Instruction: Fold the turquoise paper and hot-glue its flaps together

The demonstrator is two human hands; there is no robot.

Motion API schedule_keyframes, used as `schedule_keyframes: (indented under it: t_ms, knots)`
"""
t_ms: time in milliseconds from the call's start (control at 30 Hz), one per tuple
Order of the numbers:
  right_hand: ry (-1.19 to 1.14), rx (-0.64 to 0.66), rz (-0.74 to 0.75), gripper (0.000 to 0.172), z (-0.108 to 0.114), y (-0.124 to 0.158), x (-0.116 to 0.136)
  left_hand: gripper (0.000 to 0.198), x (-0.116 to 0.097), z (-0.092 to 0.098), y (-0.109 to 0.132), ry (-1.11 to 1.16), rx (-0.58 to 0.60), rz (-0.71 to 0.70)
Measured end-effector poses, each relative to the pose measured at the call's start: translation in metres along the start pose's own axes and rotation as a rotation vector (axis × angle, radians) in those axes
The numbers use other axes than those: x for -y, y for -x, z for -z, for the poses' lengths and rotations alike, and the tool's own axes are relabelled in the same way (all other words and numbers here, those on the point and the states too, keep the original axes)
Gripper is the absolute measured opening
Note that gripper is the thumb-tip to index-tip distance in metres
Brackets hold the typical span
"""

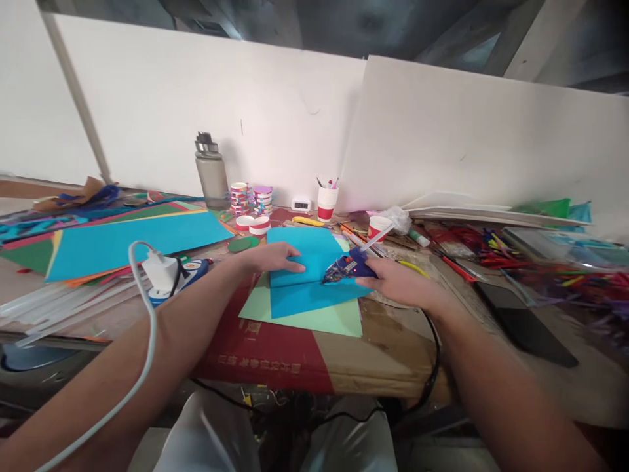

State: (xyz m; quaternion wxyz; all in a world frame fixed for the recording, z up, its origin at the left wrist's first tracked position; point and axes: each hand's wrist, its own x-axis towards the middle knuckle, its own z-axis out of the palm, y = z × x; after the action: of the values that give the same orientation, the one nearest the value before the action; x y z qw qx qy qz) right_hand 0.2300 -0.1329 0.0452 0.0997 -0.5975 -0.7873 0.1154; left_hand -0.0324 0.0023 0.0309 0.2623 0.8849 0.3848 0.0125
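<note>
A sheet of blue paper [299, 305] with a raised or folded part lies on a pale green sheet [255, 307], both on a flattened cardboard box [373, 354]. My left hand [278, 256] rests on the blue paper, its thumb and fingers stretched out and apart. In my right hand [393, 278] is a dark blue hot glue gun [356, 264], with a clear glue stick [381, 237] poking out of its back. The gun's nozzle points left and down at the blue paper, close to the fold. Whether it touches the paper, I cannot tell.
Coloured sheets [142, 239], spare glue sticks [73, 305] and a power strip [179, 278] lie left. Behind stand a water bottle [211, 174], ribbon-like rolls [263, 200], a small clock [301, 204] and a pen cup [327, 200]. A dark phone-like slab [525, 324] lies right; a black cord [435, 354] hangs nearby.
</note>
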Motion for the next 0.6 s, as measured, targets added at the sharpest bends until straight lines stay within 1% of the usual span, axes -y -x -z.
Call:
schedule_keyframes:
  t_ms: [133, 233, 433, 600]
  knots:
    - [-0.025, 0.019, 0.025, 0.035, -0.001, 0.001, 0.000, 0.059, 0.001, 0.002, 0.002, 0.013, 0.021, -0.027]
    - [-0.034, 0.016, 0.046, 0.037, -0.005, 0.001, 0.006, 0.052, 0.000, 0.001, 0.004, 0.023, 0.012, -0.045]
    - [-0.013, 0.004, 0.068, 0.034, -0.017, -0.007, 0.030, 0.045, 0.003, -0.003, 0.001, 0.036, -0.005, -0.122]
    - [0.070, 0.041, 0.129, 0.031, -0.016, -0.025, 0.055, 0.041, 0.009, -0.006, -0.003, 0.110, 0.022, -0.118]
